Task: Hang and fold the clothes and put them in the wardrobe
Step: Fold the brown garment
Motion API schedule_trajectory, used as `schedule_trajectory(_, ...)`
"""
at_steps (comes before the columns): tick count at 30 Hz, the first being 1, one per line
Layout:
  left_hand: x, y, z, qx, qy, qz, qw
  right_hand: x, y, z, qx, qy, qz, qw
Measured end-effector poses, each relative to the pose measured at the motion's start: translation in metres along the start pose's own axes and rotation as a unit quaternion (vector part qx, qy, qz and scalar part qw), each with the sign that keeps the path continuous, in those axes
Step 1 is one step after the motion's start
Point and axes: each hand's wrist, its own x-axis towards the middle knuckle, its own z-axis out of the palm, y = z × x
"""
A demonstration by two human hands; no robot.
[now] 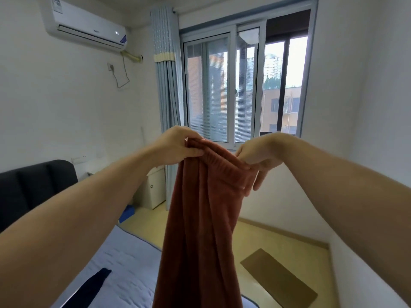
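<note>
White walls close in the bedroom around you, with an air conditioner (pixel 85 23) high on the left, a blue curtain (pixel 166 85) beside it and a window (pixel 244 85) straight ahead. Near left lies the bed (pixel 124 263) with a dark headboard (pixel 33 187) and a dark garment (pixel 89 285) on its pale cover. Your left arm reaches forward and up, and your left hand (pixel 175 147) is closed, pinching the left end of the waistband of the rust-brown trousers (pixel 200 230). These hang straight down between your arms, in front of the bed's far edge and the yellow floor. Your right arm stretches in from the right; your right hand (pixel 258 156) grips the waistband's right end with thumb and forefinger, the other fingers loosely extended downward. Far right on the floor lies a brown mat (pixel 278 276).
</note>
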Motion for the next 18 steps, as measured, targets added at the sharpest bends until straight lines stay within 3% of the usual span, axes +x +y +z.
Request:
schedule_trajectory(4, 0.013, -0.004, -0.006, -0.013, 0.025, -0.062, 0.998, 0.003, 0.003, -0.033, -0.054, 0.124, -0.028, 0.99)
schedule_trajectory(7, 0.016, -0.011, -0.013, -0.029, 0.025, -0.099, 0.994, 0.008, 0.012, -0.046, -0.02, 0.049, -0.053, 0.997)
schedule_trajectory(8, 0.017, -0.014, -0.012, -0.044, 0.017, -0.109, 0.993, 0.013, 0.014, -0.048, -0.063, 0.064, -0.066, 0.994)
schedule_trajectory(11, 0.019, -0.019, 0.0, -0.064, -0.002, -0.137, 0.988, 0.036, 0.018, -0.051, -0.238, 0.24, -0.123, 0.933)
schedule_trajectory(13, 0.021, -0.023, 0.007, -0.059, 0.011, -0.153, 0.986, 0.054, 0.019, -0.049, -0.207, 0.231, -0.15, 0.939)
schedule_trajectory(16, 0.018, -0.037, 0.012, -0.078, 0.079, -0.193, 0.975, 0.073, 0.02, -0.06, -0.207, 0.303, -0.217, 0.905)
schedule_trajectory(18, 0.018, -0.042, 0.016, -0.073, 0.09, -0.196, 0.974, 0.086, 0.021, -0.066, -0.119, 0.225, -0.223, 0.941)
